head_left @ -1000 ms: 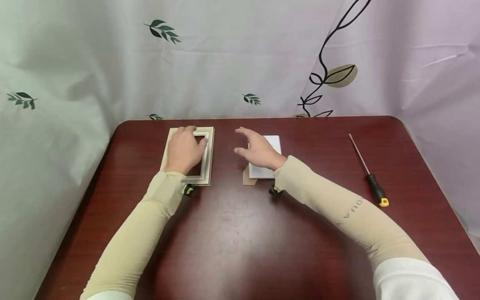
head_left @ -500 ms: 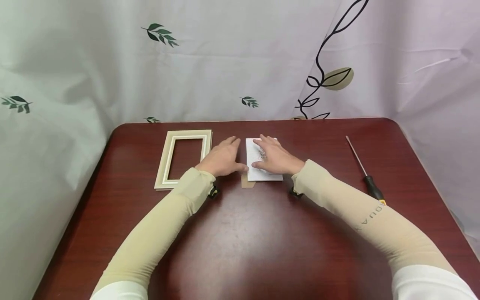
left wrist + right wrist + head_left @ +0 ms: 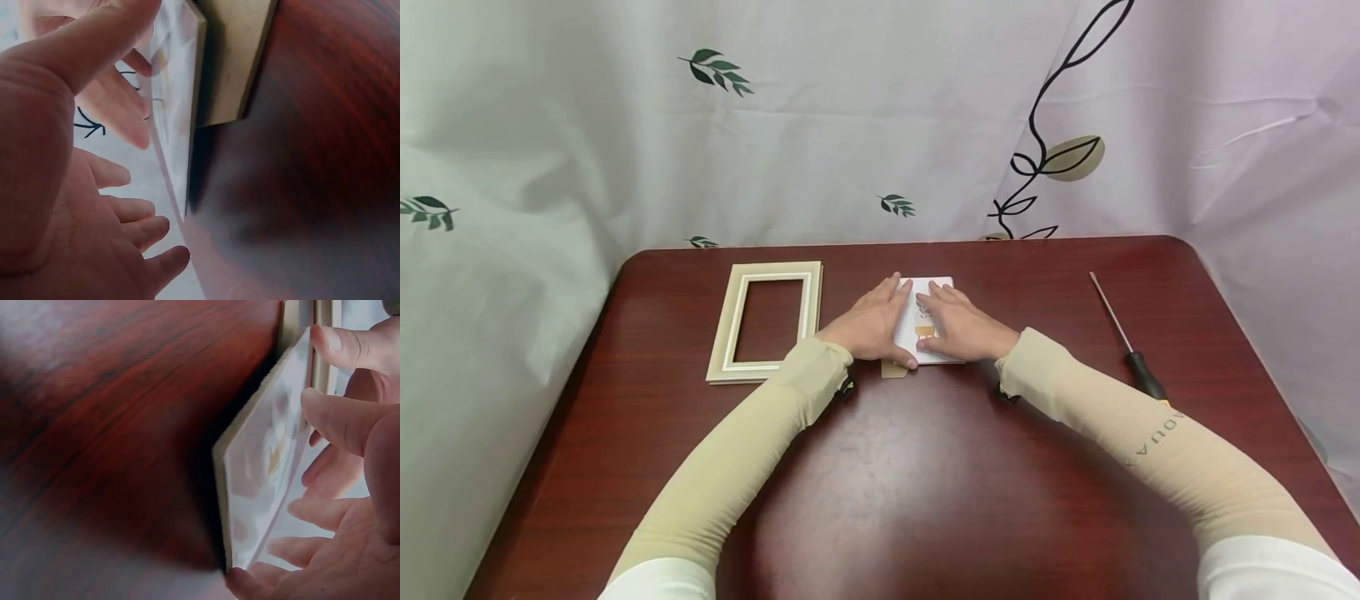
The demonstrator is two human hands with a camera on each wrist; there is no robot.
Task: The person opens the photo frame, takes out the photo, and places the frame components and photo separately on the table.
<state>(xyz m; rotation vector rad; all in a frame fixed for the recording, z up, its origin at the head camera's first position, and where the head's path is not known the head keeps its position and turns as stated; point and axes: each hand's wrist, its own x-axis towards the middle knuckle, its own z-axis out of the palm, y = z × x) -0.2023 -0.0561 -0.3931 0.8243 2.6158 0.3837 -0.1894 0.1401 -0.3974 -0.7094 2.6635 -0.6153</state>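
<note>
A thin glossy white panel (image 3: pixel 913 327) with a printed potted plant lies near the table's back, in the head view. My left hand (image 3: pixel 867 327) is at its left side, fingers stretched out over the edge and thumb at the near left corner. Over the right part lies my right hand (image 3: pixel 972 328), fingers spread and thumb held above the picture. Its little finger meets the panel's edge (image 3: pixel 255 494) in the right wrist view. A brown flat piece (image 3: pixel 236 62) sticks out from beneath the panel. Both palms hide much of the print.
A cream picture frame (image 3: pixel 723 329) lies on the table to the left, its opening showing bare wood. On the right rests a screwdriver (image 3: pixel 1140 367) with a black handle, partly covered by my right sleeve. A white patterned curtain (image 3: pixel 820 125) hangs behind the table.
My left hand has left the frame and moved right to the panel. My right hand has shifted slightly right and now lies over the panel's right part.
</note>
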